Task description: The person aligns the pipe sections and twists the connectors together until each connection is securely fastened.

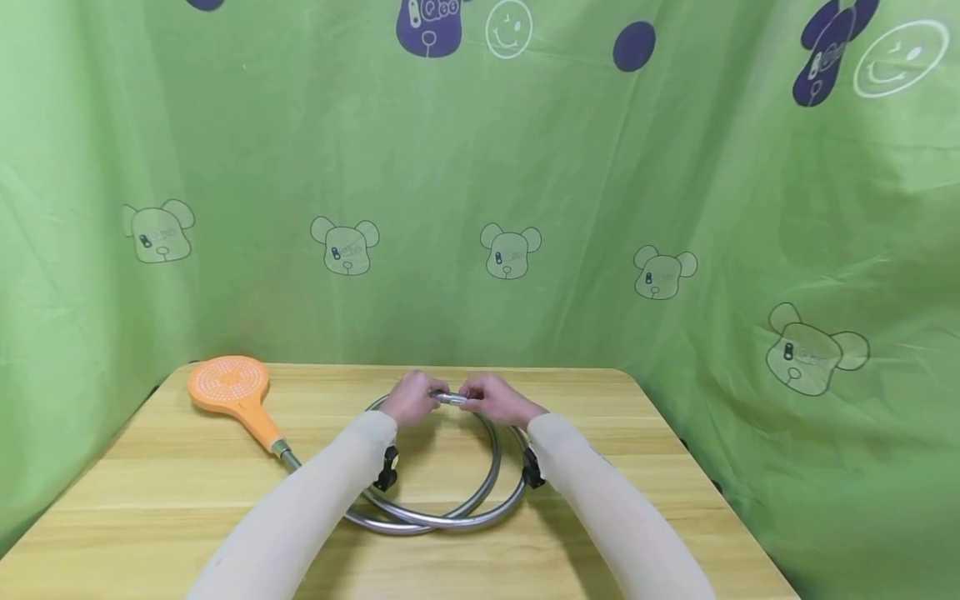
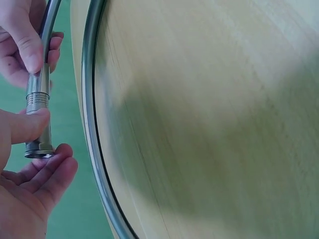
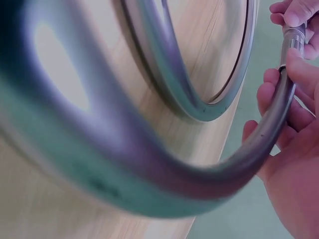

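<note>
A silvery shower hose (image 1: pixel 457 523) lies in loops on the table, and an orange shower head (image 1: pixel 227 383) is attached to it at the far left. Over the table's back part, both hands meet at the hose's metal end fitting (image 1: pixel 452 398). My left hand (image 1: pixel 410 400) pinches the fitting's outer sleeve, thumb on top, as the left wrist view shows. Fine threads (image 2: pixel 37 102) are exposed between the two hands. My right hand (image 1: pixel 501 402) grips the hose end just behind the fitting; in the right wrist view, its fingers (image 3: pixel 266 94) curl round the hose.
The wooden table (image 1: pixel 165 533) carries the hose and shower head. Green curtain (image 1: pixel 420 317) with printed bear faces hangs behind the table and along its sides. Black wrist cameras (image 1: pixel 387 468) sit beneath both wrists, close to the hose loops.
</note>
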### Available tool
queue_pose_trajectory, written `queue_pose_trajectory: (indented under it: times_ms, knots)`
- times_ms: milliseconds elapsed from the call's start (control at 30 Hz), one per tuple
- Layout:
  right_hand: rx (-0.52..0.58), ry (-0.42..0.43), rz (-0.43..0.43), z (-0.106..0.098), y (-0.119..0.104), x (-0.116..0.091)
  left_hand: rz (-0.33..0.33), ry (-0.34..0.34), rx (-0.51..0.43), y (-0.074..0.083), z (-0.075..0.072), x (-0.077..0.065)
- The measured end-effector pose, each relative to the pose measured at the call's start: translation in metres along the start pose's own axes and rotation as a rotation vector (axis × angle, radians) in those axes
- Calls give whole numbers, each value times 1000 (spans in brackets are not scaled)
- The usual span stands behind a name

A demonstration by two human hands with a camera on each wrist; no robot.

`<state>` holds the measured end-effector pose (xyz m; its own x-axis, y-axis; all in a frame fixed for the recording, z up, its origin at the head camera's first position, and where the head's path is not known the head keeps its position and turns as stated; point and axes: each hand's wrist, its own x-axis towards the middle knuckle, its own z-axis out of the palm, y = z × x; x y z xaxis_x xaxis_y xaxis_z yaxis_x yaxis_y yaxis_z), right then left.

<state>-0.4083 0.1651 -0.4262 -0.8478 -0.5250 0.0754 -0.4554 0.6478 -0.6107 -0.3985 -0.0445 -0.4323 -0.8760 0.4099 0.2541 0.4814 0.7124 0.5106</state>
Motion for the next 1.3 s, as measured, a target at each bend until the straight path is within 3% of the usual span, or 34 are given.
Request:
queue_pose_trajectory:
  times_ms: [233, 533, 1100, 1300]
  knots:
    - [25, -80, 29, -1, 0, -2, 31, 22, 43, -4, 5, 0]
    - [196, -82, 105, 3, -2, -4, 52, 49, 63, -5, 9, 2]
    - [97, -43, 37, 4, -4, -4, 45, 11, 10, -4, 4, 0]
    - [77, -90, 16, 1, -2, -2, 35, 10, 2, -3, 4, -1]
